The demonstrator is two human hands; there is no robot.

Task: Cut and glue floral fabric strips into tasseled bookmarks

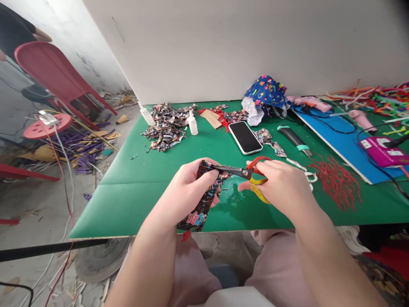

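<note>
My left hand point(191, 183) is closed on a dark flower-patterned piece of fabric point(198, 215) that hangs over the table's front edge. In my right hand point(283, 183) are scissors point(238, 171) with red and yellow handles, fingers through the loops. The scissor blades point left and reach the fabric beside my left thumb; how far they are parted is hard to see. A bit of red shows at the fabric's lower end. Small scraps lie on the green tabletop point(124, 200) between my hands.
Behind my hands lie a phone point(245, 137), a small white bottle point(192, 123), a heap of fabric scraps point(166, 125) and a utility knife point(294, 140). Red cords point(338, 181) spread at right, near a blue board point(338, 140) with pink glue guns. A red chair point(57, 72) stands left.
</note>
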